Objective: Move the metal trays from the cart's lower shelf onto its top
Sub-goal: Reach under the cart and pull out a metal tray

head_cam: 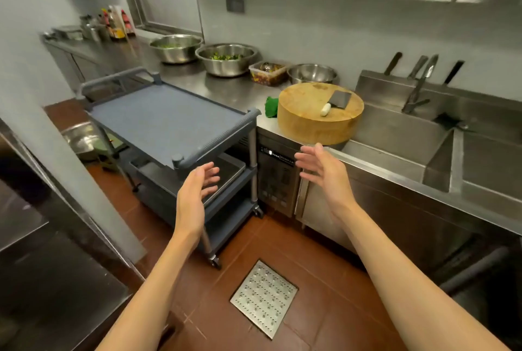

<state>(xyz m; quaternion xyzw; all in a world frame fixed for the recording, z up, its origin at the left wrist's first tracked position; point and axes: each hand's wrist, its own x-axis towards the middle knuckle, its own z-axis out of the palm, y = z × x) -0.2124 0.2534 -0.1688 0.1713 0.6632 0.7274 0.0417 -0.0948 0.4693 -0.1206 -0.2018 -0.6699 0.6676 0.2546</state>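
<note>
A grey plastic cart [169, 121] with three shelves stands against the steel counter; its top is bare. On the middle shelf lies a flat metal tray [230, 167], only its near right part showing under the top. My left hand [196, 191] hovers open in front of the tray's near edge, palm turned right. My right hand [322, 169] is open too, palm turned left, held in the air to the right of the cart in front of the counter's control panel. Neither hand touches anything.
A round wooden chopping block [319, 118] with a cleaver sits on the counter [226, 87] right of the cart, behind it several steel bowls [226, 59]. A double sink [440, 152] lies to the right. A steel floor drain [264, 297] is set in the red tiles.
</note>
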